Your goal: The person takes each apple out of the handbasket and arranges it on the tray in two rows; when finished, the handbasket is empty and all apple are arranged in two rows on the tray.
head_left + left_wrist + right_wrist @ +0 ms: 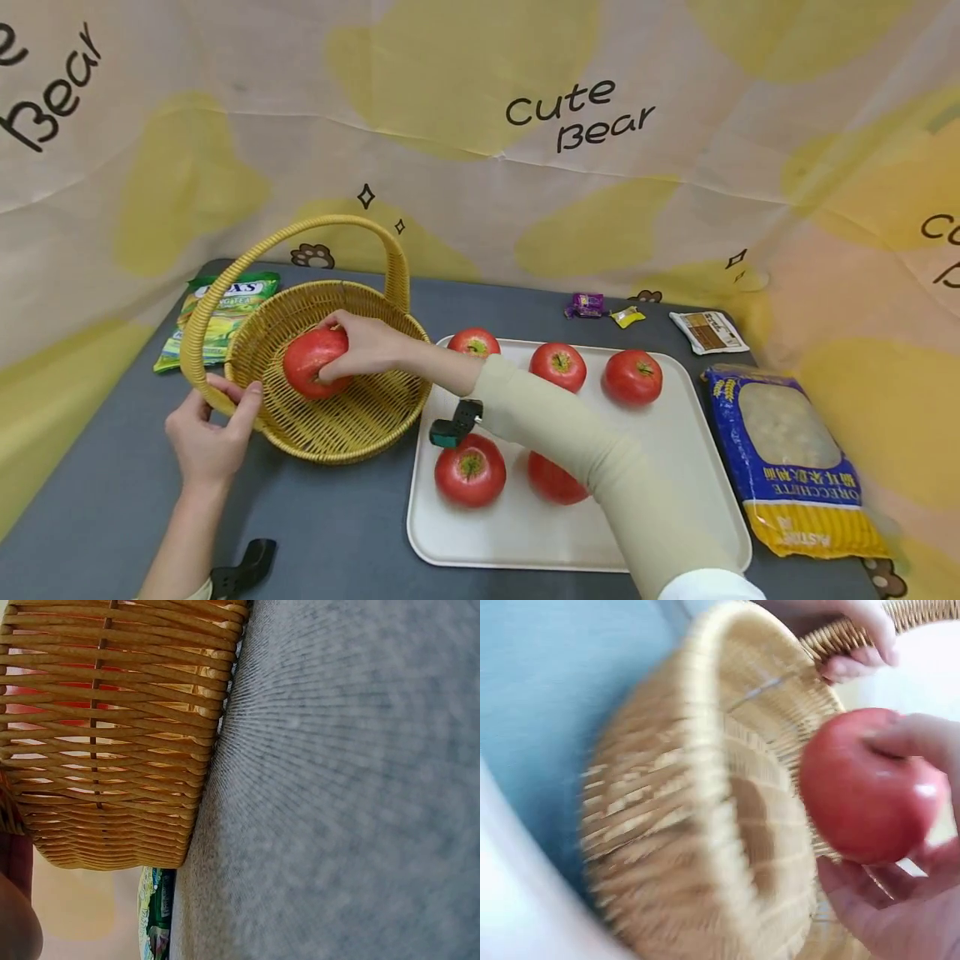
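Observation:
My right hand (367, 343) grips a red apple (306, 365) inside the yellow wicker basket (330, 433), thumb and fingers spread round it. In the right wrist view the apple (866, 799) is held above the woven bottom. With my left hand (212, 433) I pinch the basket at the near left, where the arched handle (197, 333) meets the rim. Through the basket's weave in the left wrist view, red shows. Several more apples lie on a white tray (675, 492) to the right, including one at the near left (470, 471); my right forearm partly covers others.
A green snack bag (225, 312) lies behind the basket's left side. Purple (587, 305) and yellow (627, 317) wrapped sweets and a small white packet (708, 332) sit beyond the tray. A blue and yellow pasta bag (795, 467) flanks it on the right. A printed cloth hangs behind.

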Demonstrator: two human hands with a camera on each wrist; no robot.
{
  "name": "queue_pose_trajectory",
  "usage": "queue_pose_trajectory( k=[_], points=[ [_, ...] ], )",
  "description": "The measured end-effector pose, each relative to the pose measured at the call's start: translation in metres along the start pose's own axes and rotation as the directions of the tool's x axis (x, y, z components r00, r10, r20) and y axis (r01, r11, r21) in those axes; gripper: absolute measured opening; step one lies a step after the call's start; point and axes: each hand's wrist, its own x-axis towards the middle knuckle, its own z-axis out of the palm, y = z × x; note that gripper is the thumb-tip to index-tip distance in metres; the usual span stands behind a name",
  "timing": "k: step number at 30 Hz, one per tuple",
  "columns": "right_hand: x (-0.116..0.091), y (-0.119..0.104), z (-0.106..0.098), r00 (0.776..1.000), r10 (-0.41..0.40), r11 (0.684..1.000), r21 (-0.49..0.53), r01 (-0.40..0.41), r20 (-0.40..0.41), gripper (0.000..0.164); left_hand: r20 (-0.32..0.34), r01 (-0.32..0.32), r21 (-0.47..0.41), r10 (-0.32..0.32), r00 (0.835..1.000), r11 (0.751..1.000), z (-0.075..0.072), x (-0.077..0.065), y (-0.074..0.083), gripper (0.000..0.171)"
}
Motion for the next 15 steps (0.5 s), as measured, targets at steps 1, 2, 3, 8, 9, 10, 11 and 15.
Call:
queue_pose_trajectory(
  k=[1,2,3,8,9,10,11,15],
  points=[
    [-0.01,0.002,-0.003,0.999,0.016,1.0,0.024,-0.015,-0.03,0.066,0.001,-0.004,-0.002,0.004,1.0,1.0,0.0,0.0,0.0,0.016],
    [-0.02,0.005,-0.005,0.998,0.035,0.998,0.06,-0.031,-0.06,0.065,0.004,-0.007,-0.003,0.007,1.0,1.0,0.001,-0.001,-0.001,0.017],
    [-0.031,0.008,-0.008,0.995,0.055,0.994,0.098,-0.047,-0.087,0.065,0.007,-0.011,-0.006,0.011,1.0,1.0,0.001,-0.001,-0.001,0.017],
    [-0.09,0.027,-0.019,0.977,0.139,0.948,0.308,-0.084,-0.163,0.065,0.013,-0.019,-0.026,0.019,1.0,0.999,0.001,-0.002,0.0,0.018],
    [-0.102,0.031,-0.022,0.974,0.154,0.936,0.342,-0.089,-0.168,0.065,0.01,-0.02,-0.029,0.02,1.0,0.999,0.001,-0.002,0.0,0.019],
    [-0.115,0.035,-0.025,0.97,0.172,0.921,0.378,-0.097,-0.17,0.065,0.009,-0.02,-0.032,0.02,1.0,0.999,0.001,-0.002,0.0,0.019],
    [-0.127,0.039,-0.028,0.967,0.187,0.905,0.413,-0.101,-0.173,0.064,0.006,-0.021,-0.032,0.021,1.0,0.999,0.001,-0.001,0.0,0.019],
    [-0.173,0.056,-0.042,0.948,0.256,0.86,0.492,-0.134,-0.19,0.064,-0.023,-0.009,-0.035,0.009,1.0,0.999,0.001,-0.001,0.001,0.02]
  ],
)
